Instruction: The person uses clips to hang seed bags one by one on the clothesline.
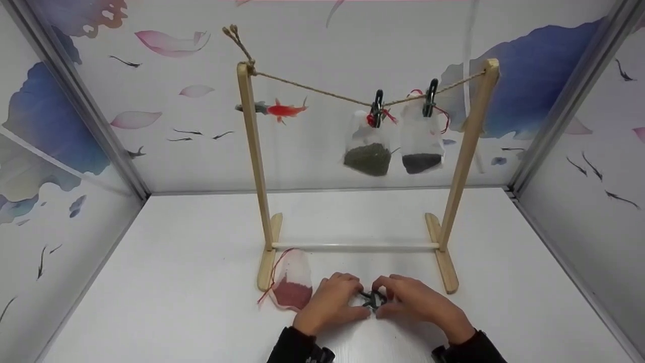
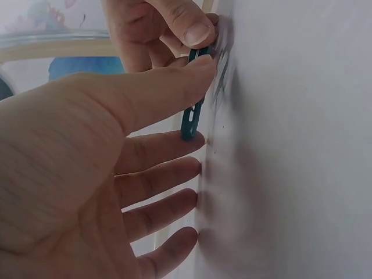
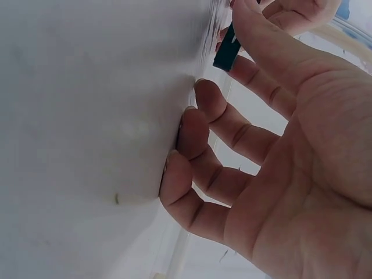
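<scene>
On the white table, between both hands, lie dark green clothespins (image 1: pixel 373 299); overlap with the fingers hides how many. My left hand (image 1: pixel 331 303) pinches a clothespin (image 2: pixel 190 119) between thumb and index finger, its other fingertips against the tabletop. From the other side, my right hand (image 1: pixel 421 302) holds a clothespin (image 3: pixel 226 55) by thumb and index finger, the other fingers bent against the table. Left of the left hand lies a mesh bag (image 1: pixel 293 290) with reddish contents and a red drawstring.
A wooden stand (image 1: pixel 257 161) rises behind the hands, with a sagging rope (image 1: pixel 312 89) across its top. Dark clothespins hold a bag of greenish contents (image 1: pixel 368 159) and a bag of dark contents (image 1: pixel 422 162) on the rope. Patterned panels (image 1: pixel 322 166) enclose the table.
</scene>
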Demonstrator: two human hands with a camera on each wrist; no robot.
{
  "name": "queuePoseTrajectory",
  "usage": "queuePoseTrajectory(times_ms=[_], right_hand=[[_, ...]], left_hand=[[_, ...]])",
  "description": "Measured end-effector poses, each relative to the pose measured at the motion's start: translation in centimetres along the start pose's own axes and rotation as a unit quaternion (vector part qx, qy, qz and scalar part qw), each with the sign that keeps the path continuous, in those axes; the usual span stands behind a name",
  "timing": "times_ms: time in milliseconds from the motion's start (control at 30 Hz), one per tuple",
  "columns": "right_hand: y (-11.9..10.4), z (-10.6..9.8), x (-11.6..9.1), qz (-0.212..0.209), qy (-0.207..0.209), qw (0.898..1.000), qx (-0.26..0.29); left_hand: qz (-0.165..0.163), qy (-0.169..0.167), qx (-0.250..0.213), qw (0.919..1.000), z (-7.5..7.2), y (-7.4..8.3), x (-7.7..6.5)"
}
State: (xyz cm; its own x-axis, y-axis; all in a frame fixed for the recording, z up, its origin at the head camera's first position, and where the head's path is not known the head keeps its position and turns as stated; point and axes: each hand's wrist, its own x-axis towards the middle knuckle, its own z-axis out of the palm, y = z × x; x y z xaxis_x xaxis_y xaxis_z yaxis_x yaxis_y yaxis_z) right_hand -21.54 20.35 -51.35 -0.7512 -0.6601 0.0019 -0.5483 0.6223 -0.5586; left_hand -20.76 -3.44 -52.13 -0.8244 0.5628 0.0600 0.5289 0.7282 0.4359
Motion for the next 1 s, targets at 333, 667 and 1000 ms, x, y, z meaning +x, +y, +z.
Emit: queuePoseTrajectory(times_ms=[333, 667, 1000], right_hand=[[0.18, -0.02, -0.11, -0.003, 0.007, 1.000, 0.001], [0.30, 0.19, 0.07, 0.014, 0.012, 1.000, 0.023], [0.42, 0.16, 0.10, 0.021, 0.015, 0.999, 0.024]], left_hand=[[0.013, 0.014, 0.008, 0.9998, 0.13, -0.17, 0.17], [0.016, 0.025, -0.005, 0.9995, 0.17, -0.38, 0.23], [0.035, 0.029, -0.034, 0.9984, -0.28, -0.66, 0.44]])
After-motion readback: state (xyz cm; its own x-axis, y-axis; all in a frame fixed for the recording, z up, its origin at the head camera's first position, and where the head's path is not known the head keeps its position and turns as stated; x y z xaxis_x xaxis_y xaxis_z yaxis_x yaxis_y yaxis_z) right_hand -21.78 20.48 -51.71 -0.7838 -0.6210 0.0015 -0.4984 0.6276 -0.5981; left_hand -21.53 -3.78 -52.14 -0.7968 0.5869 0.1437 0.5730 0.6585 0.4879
